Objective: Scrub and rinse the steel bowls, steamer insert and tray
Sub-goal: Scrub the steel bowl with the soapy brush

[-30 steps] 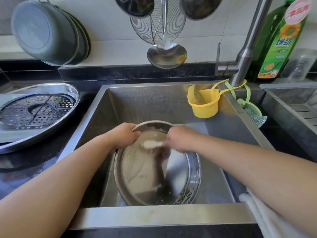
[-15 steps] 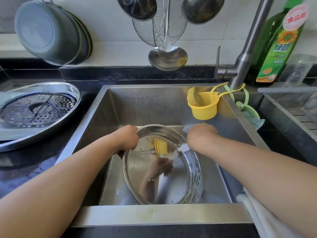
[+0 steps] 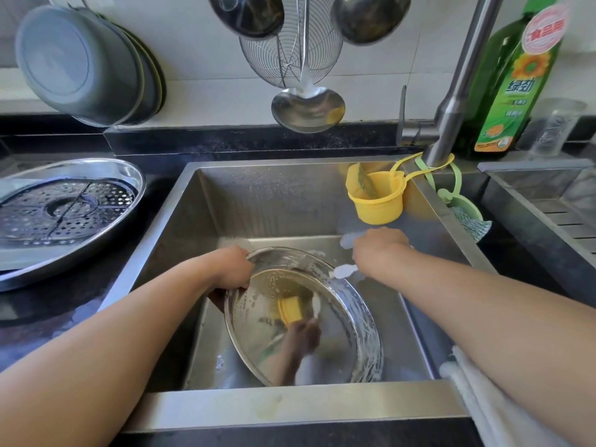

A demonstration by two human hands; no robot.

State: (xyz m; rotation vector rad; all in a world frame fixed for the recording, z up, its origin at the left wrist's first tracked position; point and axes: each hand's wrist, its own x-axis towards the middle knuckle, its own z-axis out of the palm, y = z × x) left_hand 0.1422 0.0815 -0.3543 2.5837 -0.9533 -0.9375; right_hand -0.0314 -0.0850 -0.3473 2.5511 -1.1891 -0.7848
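The left hand (image 3: 230, 267) gripped the far-left rim of the steel bowl (image 3: 303, 321), tilted inside the sink (image 3: 290, 201). The right hand (image 3: 379, 250), its fingers curled around a soapy white scrubber (image 3: 345, 271), worked at the bowl's far-right rim.

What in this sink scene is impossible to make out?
Head view only:
- What the right hand grips: its back hides the fingers, only white foamy bits show.
- Left hand fingertips: hidden behind the steel bowl rim.
- Faucet spout: cut off by the top edge.
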